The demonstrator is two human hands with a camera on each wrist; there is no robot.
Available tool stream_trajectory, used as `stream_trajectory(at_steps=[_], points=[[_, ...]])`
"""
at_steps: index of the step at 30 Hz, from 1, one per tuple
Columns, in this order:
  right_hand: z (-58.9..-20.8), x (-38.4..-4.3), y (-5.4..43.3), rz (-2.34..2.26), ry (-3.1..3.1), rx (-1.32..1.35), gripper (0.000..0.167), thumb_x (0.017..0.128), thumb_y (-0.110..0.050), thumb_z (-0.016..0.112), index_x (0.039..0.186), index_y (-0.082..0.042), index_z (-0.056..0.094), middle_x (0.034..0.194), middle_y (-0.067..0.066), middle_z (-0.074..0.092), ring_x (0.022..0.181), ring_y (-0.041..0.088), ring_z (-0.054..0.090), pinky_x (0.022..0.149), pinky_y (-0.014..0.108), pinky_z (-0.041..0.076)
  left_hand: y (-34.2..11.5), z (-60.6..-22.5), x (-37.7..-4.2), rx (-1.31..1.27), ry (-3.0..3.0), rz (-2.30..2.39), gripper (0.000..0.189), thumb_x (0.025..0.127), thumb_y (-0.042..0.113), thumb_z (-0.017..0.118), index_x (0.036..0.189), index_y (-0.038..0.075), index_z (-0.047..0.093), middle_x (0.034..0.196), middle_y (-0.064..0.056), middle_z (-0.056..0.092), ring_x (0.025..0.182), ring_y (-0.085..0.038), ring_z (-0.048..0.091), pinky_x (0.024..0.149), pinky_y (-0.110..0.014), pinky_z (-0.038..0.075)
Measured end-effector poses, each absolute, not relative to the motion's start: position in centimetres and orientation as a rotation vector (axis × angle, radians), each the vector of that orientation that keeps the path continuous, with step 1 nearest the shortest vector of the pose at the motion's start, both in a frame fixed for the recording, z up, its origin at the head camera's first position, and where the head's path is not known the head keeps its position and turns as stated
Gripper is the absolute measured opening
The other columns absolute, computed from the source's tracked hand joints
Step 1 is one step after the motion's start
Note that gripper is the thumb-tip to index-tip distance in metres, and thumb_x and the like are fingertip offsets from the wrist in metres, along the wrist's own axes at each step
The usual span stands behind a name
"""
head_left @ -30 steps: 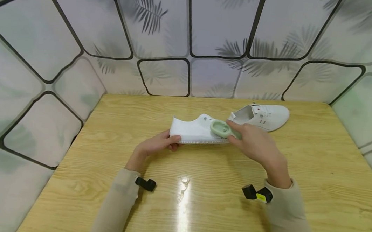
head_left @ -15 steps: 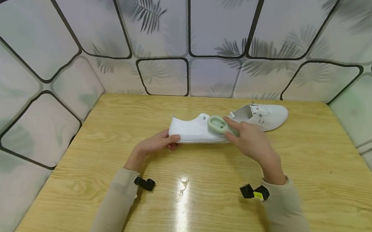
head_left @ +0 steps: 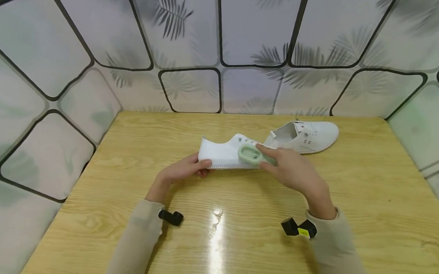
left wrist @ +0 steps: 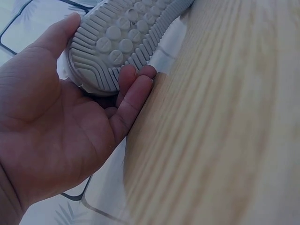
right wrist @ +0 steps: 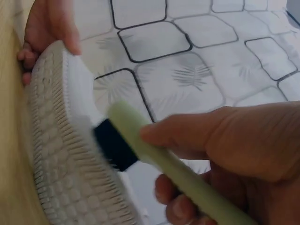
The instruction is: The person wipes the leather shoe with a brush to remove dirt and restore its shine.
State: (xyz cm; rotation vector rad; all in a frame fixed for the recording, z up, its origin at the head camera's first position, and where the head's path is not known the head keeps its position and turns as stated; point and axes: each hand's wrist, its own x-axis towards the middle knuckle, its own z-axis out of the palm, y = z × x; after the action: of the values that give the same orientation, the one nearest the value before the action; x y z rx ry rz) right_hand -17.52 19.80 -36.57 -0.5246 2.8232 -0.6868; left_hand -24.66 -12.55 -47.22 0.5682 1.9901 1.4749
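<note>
A white shoe (head_left: 220,151) is held on its side above the table, its ridged sole (left wrist: 123,40) turned toward the wrist cameras. My left hand (head_left: 184,168) grips it by the heel, thumb on the side and fingers curled under. My right hand (head_left: 296,170) holds a light green shoe brush (head_left: 249,154) by its handle, forefinger extended along it. In the right wrist view the brush's dark bristles (right wrist: 115,144) meet the shoe's side just above the sole edge. The toe is partly hidden behind the right hand.
A second white shoe (head_left: 318,138) rests on the wooden table (head_left: 137,149) at the back right, just behind the right hand. A patterned wall covering (head_left: 192,90) rises along the table's back edge and sides.
My right hand has slid the brush leftward along the shoe's side, from near the toe toward the middle. The left hand keeps its grip on the heel, almost unmoved.
</note>
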Motion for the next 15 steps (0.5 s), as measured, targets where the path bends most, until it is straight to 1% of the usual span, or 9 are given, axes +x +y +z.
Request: stream_trajectory(at_steps=[3,4,5,8,9,10,11,13,15], points=[[-36.2,-17.2,20.2,-0.658,2.822,-0.528,0.052,0.100,-0.029,0.057,0.150,-0.018,0.046,0.057,-0.004,0.034,0.048,0.010,0.032,0.049,0.030,0.033,-12.5,-47.2,-24.6,0.586,1.991,1.469,0.035,0.106,0.030,0.048,0.119,-0.002,0.051,0.101,-0.013,0.057,0.085,-0.020,0.052,0.077,-0.028,0.047],[-36.1,-17.1,20.4,-0.648,2.843,-0.511,0.052,0.100,-0.027,0.058,0.149,-0.016,0.046,0.059,-0.001,0.043,0.050,0.011,0.034,0.050,0.030,0.033,-12.5,-47.2,-24.6,0.590,1.991,1.467,0.036,0.106,0.031,0.048,0.120,-0.002,0.051,0.102,-0.013,0.056,0.085,-0.020,0.051,0.078,-0.028,0.046],[-36.1,-17.1,20.5,-0.644,2.859,-0.481,0.052,0.100,-0.027,0.057,0.149,-0.016,0.046,0.060,0.002,0.046,0.050,0.013,0.034,0.050,0.031,0.032,-12.5,-47.2,-24.6,0.587,1.993,1.469,0.036,0.106,0.031,0.048,0.120,-0.002,0.050,0.103,-0.014,0.057,0.086,-0.020,0.052,0.078,-0.028,0.047],[-36.5,-17.6,20.3,-0.664,2.889,-0.464,0.054,0.103,-0.030,0.053,0.152,-0.016,0.040,0.075,0.007,0.055,0.056,0.015,0.038,0.054,0.032,0.034,-12.7,-47.0,-24.6,0.562,2.008,1.475,0.038,0.106,0.031,0.048,0.122,-0.003,0.049,0.106,-0.015,0.058,0.086,-0.020,0.053,0.079,-0.029,0.047],[-36.8,-17.8,20.1,-0.686,2.877,-0.478,0.054,0.103,-0.031,0.052,0.153,-0.016,0.038,0.076,0.008,0.055,0.057,0.015,0.039,0.054,0.032,0.034,-12.8,-47.0,-24.5,0.550,2.018,1.476,0.038,0.106,0.031,0.048,0.122,-0.004,0.050,0.106,-0.015,0.058,0.086,-0.020,0.054,0.079,-0.029,0.048],[-37.0,-18.0,19.8,-0.706,2.856,-0.493,0.055,0.104,-0.032,0.052,0.154,-0.017,0.037,0.075,0.006,0.053,0.056,0.014,0.038,0.053,0.031,0.035,-12.8,-47.0,-24.5,0.542,2.025,1.475,0.038,0.106,0.030,0.049,0.122,-0.004,0.050,0.106,-0.015,0.059,0.087,-0.019,0.054,0.079,-0.029,0.048],[-37.2,-18.2,19.6,-0.721,2.829,-0.514,0.055,0.104,-0.033,0.051,0.154,-0.018,0.036,0.068,0.002,0.044,0.054,0.013,0.036,0.053,0.031,0.035,-12.9,-47.0,-24.5,0.536,2.032,1.470,0.038,0.106,0.030,0.049,0.122,-0.004,0.050,0.106,-0.014,0.059,0.087,-0.019,0.055,0.079,-0.029,0.048],[-37.2,-18.1,19.5,-0.754,2.781,-0.555,0.054,0.103,-0.031,0.053,0.153,-0.017,0.039,0.063,-0.003,0.038,0.052,0.011,0.033,0.052,0.030,0.035,-12.8,-47.1,-24.5,0.540,2.035,1.458,0.037,0.106,0.031,0.049,0.121,-0.003,0.051,0.105,-0.013,0.058,0.087,-0.019,0.054,0.080,-0.029,0.048],[-36.9,-17.8,20.0,-0.753,2.774,-0.539,0.053,0.102,-0.028,0.055,0.151,-0.017,0.042,0.060,-0.004,0.032,0.049,0.011,0.031,0.051,0.030,0.035,-12.8,-47.1,-24.6,0.546,2.029,1.455,0.037,0.106,0.032,0.049,0.121,-0.002,0.051,0.104,-0.012,0.057,0.087,-0.020,0.053,0.079,-0.029,0.048]])
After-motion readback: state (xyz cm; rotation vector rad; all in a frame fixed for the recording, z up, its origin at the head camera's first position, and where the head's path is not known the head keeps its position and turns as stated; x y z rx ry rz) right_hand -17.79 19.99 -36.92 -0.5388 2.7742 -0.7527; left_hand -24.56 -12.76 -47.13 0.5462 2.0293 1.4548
